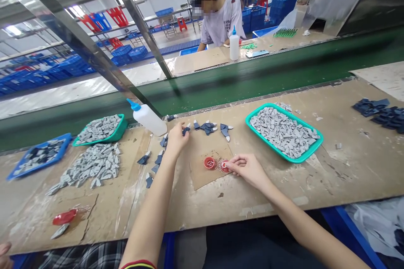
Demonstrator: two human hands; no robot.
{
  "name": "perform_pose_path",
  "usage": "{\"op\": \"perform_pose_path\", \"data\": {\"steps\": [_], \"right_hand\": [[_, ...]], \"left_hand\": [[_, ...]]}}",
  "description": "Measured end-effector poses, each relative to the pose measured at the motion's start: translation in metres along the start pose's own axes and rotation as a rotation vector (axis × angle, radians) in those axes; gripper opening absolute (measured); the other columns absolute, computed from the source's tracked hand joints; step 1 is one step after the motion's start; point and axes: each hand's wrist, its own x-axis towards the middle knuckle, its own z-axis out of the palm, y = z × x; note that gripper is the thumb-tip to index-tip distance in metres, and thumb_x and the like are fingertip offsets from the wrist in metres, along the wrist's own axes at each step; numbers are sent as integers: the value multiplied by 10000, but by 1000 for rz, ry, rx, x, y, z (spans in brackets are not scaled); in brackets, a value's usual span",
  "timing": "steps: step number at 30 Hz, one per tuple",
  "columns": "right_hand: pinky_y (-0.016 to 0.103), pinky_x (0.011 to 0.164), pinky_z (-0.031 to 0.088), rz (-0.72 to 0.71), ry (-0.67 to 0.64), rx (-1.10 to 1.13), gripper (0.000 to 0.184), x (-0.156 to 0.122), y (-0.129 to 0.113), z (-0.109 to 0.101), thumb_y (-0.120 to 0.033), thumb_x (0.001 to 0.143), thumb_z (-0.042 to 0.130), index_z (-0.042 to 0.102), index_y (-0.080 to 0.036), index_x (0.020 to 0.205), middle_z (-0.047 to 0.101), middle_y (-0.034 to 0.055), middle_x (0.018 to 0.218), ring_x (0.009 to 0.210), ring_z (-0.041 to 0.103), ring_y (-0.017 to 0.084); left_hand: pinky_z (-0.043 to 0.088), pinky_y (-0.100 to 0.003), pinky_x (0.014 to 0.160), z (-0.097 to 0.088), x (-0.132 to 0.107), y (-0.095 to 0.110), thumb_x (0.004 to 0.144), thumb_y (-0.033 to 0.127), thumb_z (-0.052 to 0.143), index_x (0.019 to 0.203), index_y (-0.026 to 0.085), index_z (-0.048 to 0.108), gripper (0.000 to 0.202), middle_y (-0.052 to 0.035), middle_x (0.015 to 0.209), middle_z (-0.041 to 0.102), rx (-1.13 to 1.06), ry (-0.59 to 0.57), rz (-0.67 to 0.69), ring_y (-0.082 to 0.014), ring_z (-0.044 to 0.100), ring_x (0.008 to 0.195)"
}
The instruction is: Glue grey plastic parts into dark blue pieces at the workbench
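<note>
My left hand [176, 136] reaches forward on the wooden table [347, 168], its fingers pinched on a small dark blue plastic piece [186, 130]. More blue pieces [208, 127] lie in a row just beyond it, and a few others [156, 159] lie to its left. My right hand [248, 168] rests on the table with fingertips pinched at a small red cap [224, 165]. A second red cap [209, 162] sits beside it on a piece of brown cardboard [202, 172].
A teal tray [311, 151] of grey parts stands to the right, a glue bottle [148, 117] lies to the left. Further left are a grey parts pile [91, 166], another teal tray [121, 130] and a blue tray [19, 170]. Beyond the green conveyor [252, 77] a person works.
</note>
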Motion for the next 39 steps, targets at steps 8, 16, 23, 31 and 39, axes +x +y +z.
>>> {"op": "perform_pose_path", "data": {"steps": [8,16,23,31,39], "right_hand": [[238,476,427,-28,-17,-12,278,2,12,3,-395,644,758,630,-149,656,656,53,569,477,551,126],[218,496,411,25,-67,39,313,-9,-11,-5,-424,654,764,639,-141,700,678,59,633,529,564,116],[138,476,330,132,-223,355,259,-30,-45,-17,-354,704,764,618,-142,731,631,-6,644,520,479,36],[181,468,348,-9,-218,187,279,-47,-65,-8,-417,731,727,615,-162,757,636,15,652,529,487,76],[173,455,321,-27,-152,200,288,-45,-67,-16,-417,730,730,591,-166,751,633,12,673,531,479,67]], "left_hand": [[504,-361,880,-19,-56,26,724,350,660,1161,159,627,478,-105,1146,653,-595,-118,-89,-220,637,979],[516,-293,860,-20,-124,45,672,197,759,992,194,689,328,-55,1016,676,-1116,-54,-270,-178,621,993],[511,-200,750,19,-169,63,558,141,824,767,197,692,253,3,827,687,-1153,159,-308,-113,643,805],[525,-310,803,35,-176,91,515,133,835,738,225,716,270,-14,804,706,-1105,130,-246,-192,656,841],[502,-369,922,28,-172,95,733,213,711,1107,183,651,380,-106,1100,685,-1337,-30,-472,-248,627,1058]]}}
